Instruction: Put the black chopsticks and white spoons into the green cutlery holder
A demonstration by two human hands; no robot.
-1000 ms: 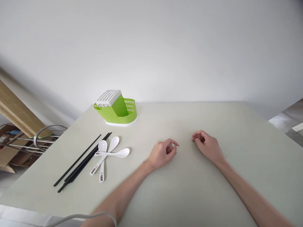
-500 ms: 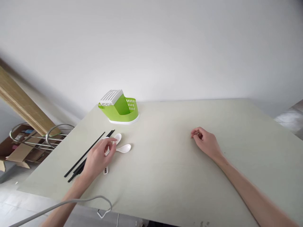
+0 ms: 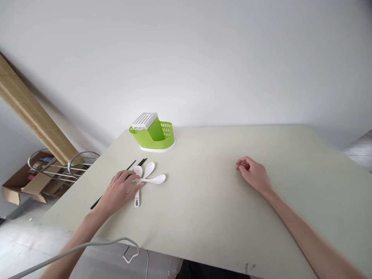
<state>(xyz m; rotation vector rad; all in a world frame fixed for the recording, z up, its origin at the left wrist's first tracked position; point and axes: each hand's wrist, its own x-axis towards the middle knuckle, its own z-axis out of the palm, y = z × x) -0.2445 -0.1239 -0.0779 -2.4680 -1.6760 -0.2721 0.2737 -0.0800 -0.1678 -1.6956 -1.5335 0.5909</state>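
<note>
My left hand (image 3: 120,190) hovers at the left over white spoons and black chopsticks, fingers apart. Its thumb and fingertips are either side of the handle end of one spoon (image 3: 158,179), whose bowl points right; I cannot tell whether they touch it. Beneath that handle lies a second spoon (image 3: 149,169), bowl to the back. A third spoon (image 3: 137,201) lies lengthwise, its marked handle towards me. The chopsticks (image 3: 142,162) are largely hidden under my left hand. Loosely curled and with nothing in it, my right hand (image 3: 253,172) rests on the tabletop.
A green and white utensil caddy (image 3: 152,135) stands at the table's back left, by the wall. A grey cable (image 3: 87,245) crosses over my left forearm. Left of the table (image 3: 203,217) are a metal rack (image 3: 69,166), an opened cardboard box (image 3: 37,186) and a long leaning board (image 3: 35,112).
The view has shifted slightly, moving the scene right. My left hand's thumb and fingers have spread apart and sit lower over the spoons, covering more of the chopsticks. My right hand stays put.
</note>
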